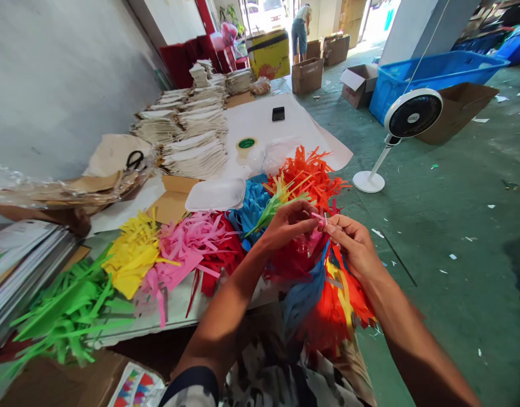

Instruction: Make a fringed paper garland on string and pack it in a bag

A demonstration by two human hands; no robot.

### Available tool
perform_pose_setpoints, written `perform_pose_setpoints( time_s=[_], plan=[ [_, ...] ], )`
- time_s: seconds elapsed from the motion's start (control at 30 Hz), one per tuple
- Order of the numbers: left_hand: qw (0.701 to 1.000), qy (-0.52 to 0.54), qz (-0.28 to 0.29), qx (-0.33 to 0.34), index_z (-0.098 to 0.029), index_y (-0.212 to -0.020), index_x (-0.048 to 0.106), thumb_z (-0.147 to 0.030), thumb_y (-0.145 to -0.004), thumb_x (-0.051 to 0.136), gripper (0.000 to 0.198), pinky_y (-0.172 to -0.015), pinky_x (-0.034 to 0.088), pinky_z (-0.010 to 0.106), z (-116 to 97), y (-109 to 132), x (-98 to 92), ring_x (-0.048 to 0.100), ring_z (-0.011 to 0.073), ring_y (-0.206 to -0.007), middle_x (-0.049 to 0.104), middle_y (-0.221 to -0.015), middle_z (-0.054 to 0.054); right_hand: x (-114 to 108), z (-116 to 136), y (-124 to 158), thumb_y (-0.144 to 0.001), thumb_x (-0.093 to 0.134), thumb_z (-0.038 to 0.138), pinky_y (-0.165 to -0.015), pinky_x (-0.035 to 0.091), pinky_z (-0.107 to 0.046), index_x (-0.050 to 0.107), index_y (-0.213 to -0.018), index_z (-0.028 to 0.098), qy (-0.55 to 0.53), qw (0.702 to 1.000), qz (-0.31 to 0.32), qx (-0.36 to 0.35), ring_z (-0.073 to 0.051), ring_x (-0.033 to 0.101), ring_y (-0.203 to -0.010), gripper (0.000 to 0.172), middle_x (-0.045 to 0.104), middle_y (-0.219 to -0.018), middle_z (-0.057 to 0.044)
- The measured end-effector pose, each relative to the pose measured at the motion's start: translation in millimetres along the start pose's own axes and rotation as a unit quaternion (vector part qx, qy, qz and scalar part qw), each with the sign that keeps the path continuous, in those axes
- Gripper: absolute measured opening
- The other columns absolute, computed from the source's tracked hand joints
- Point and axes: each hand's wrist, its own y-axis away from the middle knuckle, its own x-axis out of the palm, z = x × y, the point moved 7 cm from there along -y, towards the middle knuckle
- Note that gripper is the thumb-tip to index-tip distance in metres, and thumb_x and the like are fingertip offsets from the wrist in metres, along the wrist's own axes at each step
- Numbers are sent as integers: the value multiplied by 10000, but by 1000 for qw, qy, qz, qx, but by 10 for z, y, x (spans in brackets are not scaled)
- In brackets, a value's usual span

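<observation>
My left hand and my right hand meet over the table's front right edge. Both are closed in a pinch at the small pink twisted top of a paper tassel. From there blue, orange and yellow fringed tassels hang down in front of my lap. Close behind my hands lie heaps of cut tissue fringe: orange-red, light green and yellow, and blue. Dark red fringe shows partly beneath my left hand. Further left are pink, yellow and green heaps.
Stacks of pale paper, a tape roll, a phone, a plastic lid and scissors lie on the table. A standing fan and blue tub are right. A person bends over boxes behind.
</observation>
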Motion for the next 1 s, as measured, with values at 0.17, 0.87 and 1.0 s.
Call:
perform_pose_setpoints(
  time_s=[0.17,0.87,1.0],
  plan=[
    [1000,2,-20,-5,-160,-843,690,-532,-792,870,416,-567,466,208,20,-21,-1,577,71,-617,693,-852,12,-8,77,1,-930,712,574,-593,418,-276,660,-876,227,43,999,-17,-24,-158,551,-651,355,674,-815,-15],
    [995,-70,-56,34,-165,-890,753,-528,-827,826,376,-594,483,232,-62,-32,-43,594,106,-614,664,-715,-3,21,415,146,-997,600,302,-582,372,-291,630,-815,219,300,941,-53,-144,-142,563,-684,202,745,-1017,-50],
    [997,-69,-23,26,-155,-899,762,-481,-827,836,342,-576,492,233,-48,-27,-3,599,94,-575,687,-742,3,16,416,147,-995,598,309,-576,377,-284,640,-821,217,299,943,-51,-140,-134,555,-669,201,744,-1025,-48]
  ],
)
